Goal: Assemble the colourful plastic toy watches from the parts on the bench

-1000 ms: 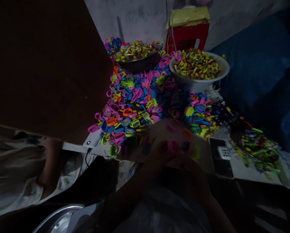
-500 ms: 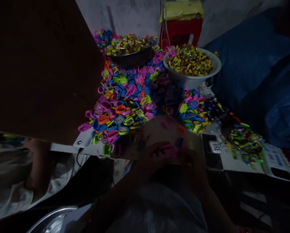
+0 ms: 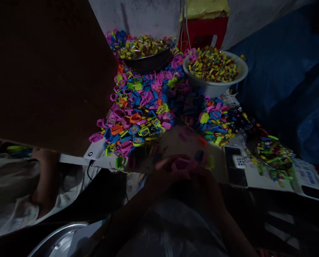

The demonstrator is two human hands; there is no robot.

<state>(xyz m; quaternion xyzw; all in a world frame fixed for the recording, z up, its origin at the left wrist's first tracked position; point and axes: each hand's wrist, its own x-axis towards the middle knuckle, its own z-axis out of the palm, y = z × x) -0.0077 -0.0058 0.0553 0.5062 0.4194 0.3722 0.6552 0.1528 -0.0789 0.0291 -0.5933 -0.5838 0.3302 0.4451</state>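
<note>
A pink toy watch (image 3: 181,165) is held up over the near edge of the table, in dim light. My left hand (image 3: 164,173) is closed around its left side. My right hand (image 3: 203,178) has its fingers pinched at the watch's right end; dark shadow hides exactly what they grip. Just beyond my hands, a few loose pieces lie on the bare tabletop, among them an orange one (image 3: 202,141) and a dark blue one (image 3: 199,155). Farther off spreads a big heap of colourful toy watches (image 3: 138,117).
Behind the heap stand a dark bowl (image 3: 148,64) and a white basin (image 3: 212,87), both full of small yellow and red pieces. A phone (image 3: 235,171) lies at right. A brown board (image 3: 47,78) blocks the left, with another person's hand (image 3: 43,155) below it.
My right hand has come in closer to the pink watch, and the watch shows more clearly now. The whole view has shifted slightly.
</note>
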